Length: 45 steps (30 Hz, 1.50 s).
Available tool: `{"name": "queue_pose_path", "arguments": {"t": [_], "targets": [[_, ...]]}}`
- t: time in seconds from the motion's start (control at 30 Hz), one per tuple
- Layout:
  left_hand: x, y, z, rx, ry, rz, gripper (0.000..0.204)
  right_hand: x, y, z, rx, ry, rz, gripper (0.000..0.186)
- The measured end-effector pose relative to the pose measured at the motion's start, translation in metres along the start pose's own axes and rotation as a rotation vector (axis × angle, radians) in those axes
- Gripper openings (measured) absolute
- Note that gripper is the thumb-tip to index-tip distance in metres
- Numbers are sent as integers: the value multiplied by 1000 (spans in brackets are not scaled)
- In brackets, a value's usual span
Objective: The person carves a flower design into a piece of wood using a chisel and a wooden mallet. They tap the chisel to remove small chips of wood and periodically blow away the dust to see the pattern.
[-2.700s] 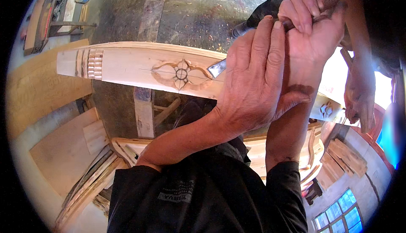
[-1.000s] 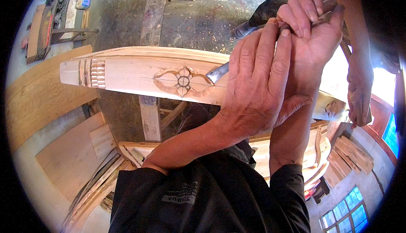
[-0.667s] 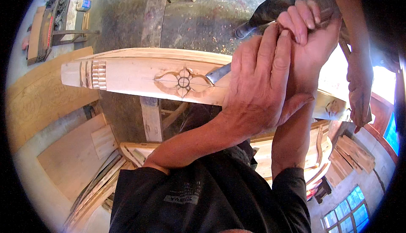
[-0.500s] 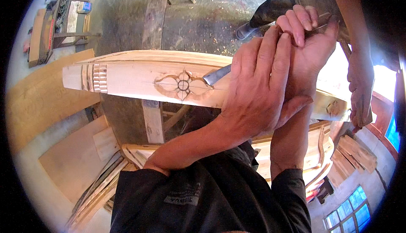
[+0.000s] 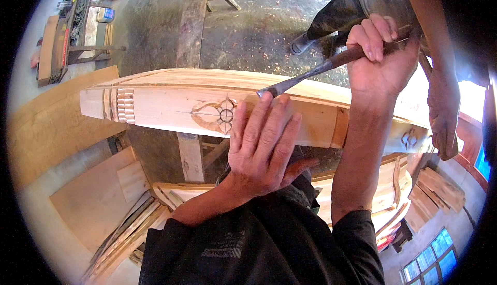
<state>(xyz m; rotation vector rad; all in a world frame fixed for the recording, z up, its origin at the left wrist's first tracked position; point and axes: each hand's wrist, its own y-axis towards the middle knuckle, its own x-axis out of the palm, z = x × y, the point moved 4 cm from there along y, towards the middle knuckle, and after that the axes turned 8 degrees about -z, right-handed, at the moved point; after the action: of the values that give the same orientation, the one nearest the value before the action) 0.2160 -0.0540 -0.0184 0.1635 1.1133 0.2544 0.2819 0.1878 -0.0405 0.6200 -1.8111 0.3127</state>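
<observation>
A long pale wooden beam (image 5: 171, 110) lies across in front of me, with a carved flower-like motif (image 5: 213, 113) on its face and a row of notches toward its left end. My right hand (image 5: 385, 62) is wrapped round the wooden handle of a carving gouge (image 5: 310, 73). The gouge's steel blade slants down left, its tip close to my left fingertips above the beam. My left hand (image 5: 266, 145) lies flat over the beam's face, fingers stretched out, covering the right part of the motif.
Another person's hand (image 5: 443, 114) rests by the beam's right end, where a second carving (image 5: 409, 139) shows. A cluttered rack (image 5: 77, 31) stands far left. Boards (image 5: 124, 233) lean at lower left, and planks (image 5: 432, 194) lie at right. Wood chips dot the floor (image 5: 259, 31).
My left hand has come off my right hand and the gouge and moved down left onto the beam. The gouge has lifted away from the motif, and its blade and handle now show.
</observation>
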Motion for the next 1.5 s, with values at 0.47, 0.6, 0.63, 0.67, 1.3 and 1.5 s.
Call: {"name": "queue_pose_path", "arguments": {"t": [0.47, 0.6, 0.63, 0.67, 1.3, 1.5], "targets": [[1, -32, 37, 342, -225, -123, 40, 1, 2, 5, 59, 61, -125, 58], [-1, -21, 22, 22, -30, -16, 48, 0, 1, 0, 23, 39, -77, 58], [4, -23, 20, -5, -30, -31, 52, 0, 0, 0, 17, 33, -67, 59], [4, -21, 21, 3, -29, -38, 52, 0, 0, 0, 13, 24, -58, 59], [15, -15, 17, 153, -222, 7, 47, 2, 2, 7, 129, 56, -77, 59], [17, -9, 19, 48, -151, -3, 55, 0, 2, 8, 117, -40, -17, 54]]}}
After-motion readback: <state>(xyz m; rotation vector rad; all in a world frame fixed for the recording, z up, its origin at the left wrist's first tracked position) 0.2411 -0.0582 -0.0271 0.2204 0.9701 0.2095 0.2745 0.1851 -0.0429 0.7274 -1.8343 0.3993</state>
